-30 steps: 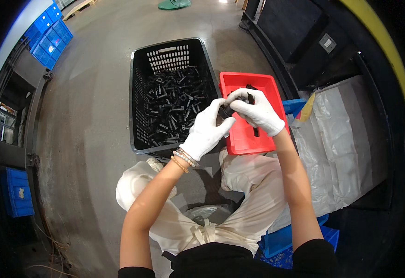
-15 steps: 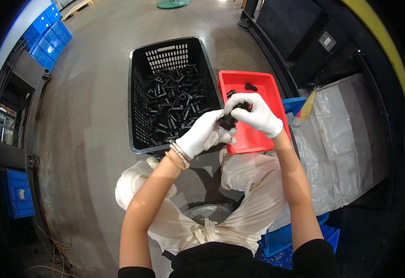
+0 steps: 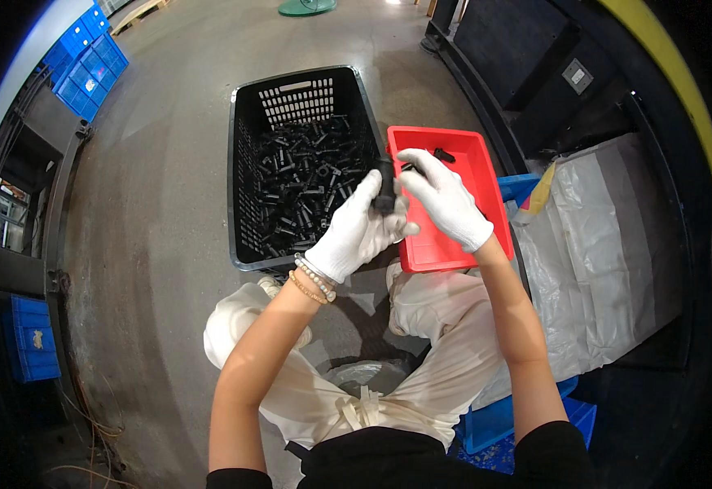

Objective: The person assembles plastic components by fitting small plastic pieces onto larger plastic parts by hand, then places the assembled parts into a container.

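Fingers of our left hand point(image 3: 354, 232) are clenched around a small black part point(image 3: 385, 189) just above the frame's centre, while our right hand point(image 3: 444, 198) pinches its upper end with gloved fingertips, so both white-gloved hands grasp the 1 piece. It hangs over the gap between the black slotted crate point(image 3: 246, 163), filled with many similar black parts in the upper middle, and the red tray point(image 3: 482, 175) just right of it, which holds 1 or 2 dark pieces near its far edge. Blue bins point(image 3: 87, 61) stand at the upper left, and white plastic sheeting point(image 3: 600, 244) lies at the right.
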{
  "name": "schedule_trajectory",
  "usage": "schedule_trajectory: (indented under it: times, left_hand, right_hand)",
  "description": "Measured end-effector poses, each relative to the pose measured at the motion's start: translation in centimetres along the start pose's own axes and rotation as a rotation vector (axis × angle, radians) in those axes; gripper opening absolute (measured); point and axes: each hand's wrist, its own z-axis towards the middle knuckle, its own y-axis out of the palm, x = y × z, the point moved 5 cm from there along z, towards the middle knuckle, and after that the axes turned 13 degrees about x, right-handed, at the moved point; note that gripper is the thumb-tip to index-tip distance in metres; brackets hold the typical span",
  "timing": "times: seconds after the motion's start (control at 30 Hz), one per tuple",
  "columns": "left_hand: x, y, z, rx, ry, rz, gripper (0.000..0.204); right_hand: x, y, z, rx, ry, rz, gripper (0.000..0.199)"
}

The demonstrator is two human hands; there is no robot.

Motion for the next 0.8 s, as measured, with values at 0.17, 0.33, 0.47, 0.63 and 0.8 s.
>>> schedule_trajectory:
  times: [0.17, 0.33, 0.47, 0.63, 0.8]
  left_hand:
    - [2.3, -0.8, -0.1, 0.11, 0.389, 0.233, 0.036]
    - [3.6, -0.9, -2.1, 0.523, 0.8, 0.551, 0.055]
    - [3.7, -0.8, -1.7, 0.497, 0.903, 0.693, 0.066]
    - [3.9, -1.3, -2.3, 0.621, 1.15, 0.894, 0.062]
    - [3.8, -1.4, -2.6, 0.727, 1.582, 1.003, 0.055]
  right_hand:
    - [-0.7, -0.3, -0.5, 0.041, -0.068, -0.025, 0.023]
    - [-3.3, 1.6, -1.9, 0.061, -0.223, 0.038, 0.02]
    - [-3.8, 1.5, -2.5, 0.08, -0.254, -0.017, 0.021]
    - [-4.4, 1.7, -2.7, 0.091, -0.267, 0.025, 0.021]
    - [-5.0, 1.9, -2.8, 0.093, -0.305, -0.026, 0.019]
